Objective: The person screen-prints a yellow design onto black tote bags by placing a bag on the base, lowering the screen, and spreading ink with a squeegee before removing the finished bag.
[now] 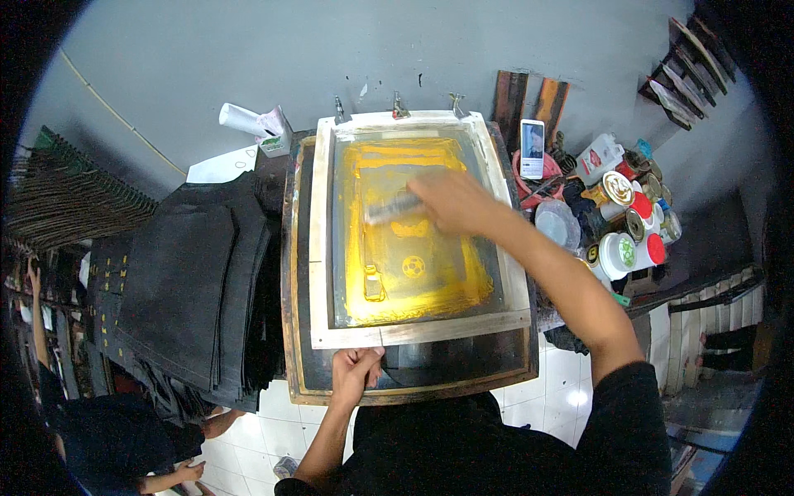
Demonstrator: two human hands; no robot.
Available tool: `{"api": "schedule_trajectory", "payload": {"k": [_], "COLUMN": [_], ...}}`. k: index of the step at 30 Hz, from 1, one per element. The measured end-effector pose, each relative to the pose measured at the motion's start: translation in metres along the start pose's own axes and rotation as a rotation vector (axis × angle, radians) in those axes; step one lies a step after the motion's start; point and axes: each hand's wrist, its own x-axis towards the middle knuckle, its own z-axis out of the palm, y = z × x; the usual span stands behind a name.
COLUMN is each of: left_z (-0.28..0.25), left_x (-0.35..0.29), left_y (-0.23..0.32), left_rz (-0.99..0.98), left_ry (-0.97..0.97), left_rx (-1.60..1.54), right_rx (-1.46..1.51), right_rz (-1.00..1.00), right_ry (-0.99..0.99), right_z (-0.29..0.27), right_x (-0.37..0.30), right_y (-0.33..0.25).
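And the right hand (451,205) grips a blurred scraper (392,209), its far edge hard to make out, over yellow-smeared mesh (453,277) within a pale wooden frame (447,334)! The left hand (355,376) presses thumb and fingers together by the frame's near edge, anything between them indistinct; glossy black tabletop (467,360) below, smooth grey wall (331,50) behind.

(1) Bare right hand (447,201), motion-blurred, closed in a grip, bare right forearm (562,281) slanting inward from the right; (2) bare left hand (356,370), lower, fingers (372,377) curled, thumb (370,355) uppermost.
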Motion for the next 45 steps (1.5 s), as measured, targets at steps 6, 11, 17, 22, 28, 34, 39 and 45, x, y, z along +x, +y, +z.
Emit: {"api": "schedule_trajectory", "payload": {"k": [6, 11, 17, 22, 28, 34, 39, 45], "left_z": [-0.019, -0.019, -0.029, 0.022, 0.019, 0.013, 0.010, -0.015], "left_x": [0.004, 0.000, 0.018, 0.120, 0.163, 0.097, 0.035, 0.012], "left_y": [0.006, 0.010, 0.082, 0.173, 0.171, 0.136, 0.098, 0.048], "left_rz": [-0.221, -0.330, -0.047, 0.954, 0.883, 0.803, 0.739, 0.763], "left_ry": [-0.137, -0.167, -0.341, 0.162, 0.037, -0.025, -0.059, 0.198], "left_rx": [-0.266, -0.431, 0.093, 0.787, 1.056, 1.092, 1.060, 1.336], "right_rx": [0.151, 0.000, -0.067, -0.063, -0.001, 0.045, -0.010, -0.075], "right_rz": [0.123, 0.203, 0.200, 0.187, 0.142, 0.119, 0.058, -0.006], "right_ry": [-0.216, -0.090, 0.066, 0.090, 0.145, 0.071, 0.136, 0.303], "right_z": [-0.041, -0.024, -0.005, -0.001, 0.007, 0.015, 0.032, 0.044], "right_x": [0.092, 0.109, 0.073, 0.044, -0.001, -0.053, -0.105, -0.133], "right_y": [0.065, 0.072, 0.039, 0.010, -0.024, -0.071, -0.112, -0.131]}}
